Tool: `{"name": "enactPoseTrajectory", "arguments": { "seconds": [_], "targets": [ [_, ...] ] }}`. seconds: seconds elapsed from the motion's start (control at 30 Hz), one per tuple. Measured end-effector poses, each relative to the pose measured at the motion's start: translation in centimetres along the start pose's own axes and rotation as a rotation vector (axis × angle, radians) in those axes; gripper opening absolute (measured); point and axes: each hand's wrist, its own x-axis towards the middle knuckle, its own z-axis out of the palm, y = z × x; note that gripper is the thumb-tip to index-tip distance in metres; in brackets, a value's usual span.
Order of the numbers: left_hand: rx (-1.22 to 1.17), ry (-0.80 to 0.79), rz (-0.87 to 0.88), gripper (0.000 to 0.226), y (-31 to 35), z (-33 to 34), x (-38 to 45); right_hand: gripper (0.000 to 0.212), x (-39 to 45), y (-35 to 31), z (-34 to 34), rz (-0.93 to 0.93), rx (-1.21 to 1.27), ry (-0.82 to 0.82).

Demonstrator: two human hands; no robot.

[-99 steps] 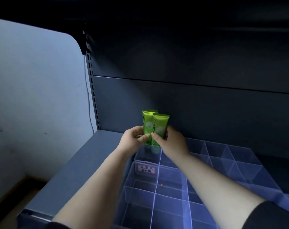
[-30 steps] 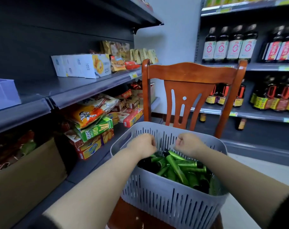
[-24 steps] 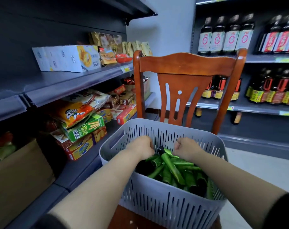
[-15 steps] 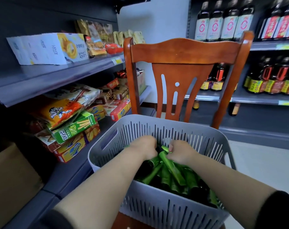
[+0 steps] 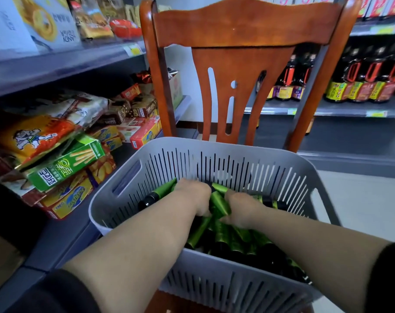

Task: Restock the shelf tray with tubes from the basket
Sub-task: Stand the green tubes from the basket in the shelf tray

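Note:
A grey slotted basket [image 5: 214, 152] stands on a wooden chair and holds several green tubes [image 5: 237, 240] with black caps. Both my hands are down inside it, knuckles up. My left hand [image 5: 192, 195] curls round a green tube [image 5: 162, 190] whose black cap sticks out to the left. My right hand [image 5: 244, 208] curls onto another green tube [image 5: 219, 203] lying between the two hands. The fingertips of both hands are hidden among the tubes. The shelf tray is out of view.
The chair's wooden back [image 5: 244, 30] rises right behind the basket. On the left, grey shelves [image 5: 63, 64] carry snack boxes and bags [image 5: 63, 168]. Dark sauce bottles [image 5: 361, 80] line shelves at the right. Pale floor [image 5: 361, 199] lies to the right of the basket.
I have turned from the shelf tray, where both hands held two tubes, to the basket. Over the last second both hands sank into the tubes and closed on them.

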Motion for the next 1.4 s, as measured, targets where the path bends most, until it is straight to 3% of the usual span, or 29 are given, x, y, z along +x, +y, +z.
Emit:
{"name": "enactPoseTrajectory", "arguments": {
  "seconds": [0.13,0.3,0.47,0.57,0.67,0.73,0.83,0.9,0.97,1.07,1.2,1.4],
  "targets": [
    [0.034,-0.088,-0.016,0.044,0.3,-0.1,-0.1,0.047,0.0,-0.1,0.2,0.013,-0.018,-0.011],
    [-0.047,-0.094,-0.040,0.038,0.1,-0.3,-0.3,0.018,-0.6,-0.8,-0.9,0.077,0.112,-0.085],
    [-0.404,-0.073,-0.117,0.031,-1.1,-0.7,-0.6,0.028,-1.0,-0.5,-2.7,0.138,0.357,-0.034],
    [-0.570,-0.004,-0.153,0.028,-1.6,-1.1,-1.0,0.012,-1.2,0.1,-3.8,0.179,0.530,0.062],
    [-0.742,0.091,-0.228,0.032,-2.2,-1.2,-1.1,0.020,-0.9,0.3,-4.1,0.197,0.670,0.140],
    [-0.833,0.101,-0.281,0.030,-2.8,-1.2,-0.6,0.011,-0.8,0.3,-4.3,0.189,0.733,0.171],
    [-1.012,0.103,-0.363,0.011,-3.6,-1.6,-0.1,0.066,-0.5,0.7,-4.5,0.177,0.748,0.194],
    [-1.176,0.111,-0.444,0.012,-3.9,-1.7,-0.2,0.071,-0.8,0.9,-4.6,0.158,0.776,0.261],
    [-1.332,0.100,-0.491,0.005,-4.1,-1.6,-1.1,0.062,-1.1,0.7,-4.8,0.136,0.862,0.303],
    [-1.571,0.134,-0.546,0.029,-4.7,-1.4,-2.4,0.055,-1.8,0.1,-5.2,0.110,1.098,0.162],
    [-1.865,0.237,-0.554,0.023,-5.6,-2.3,-4.6,0.034,-1.9,-0.8,-5.9,-0.031,1.307,0.098],
    [-2.183,0.251,-0.540,0.008,-5.5,-3.5,-7.5,0.051,-2.7,-2.2,-6.2,-0.295,1.393,-0.095]
  ]
}}
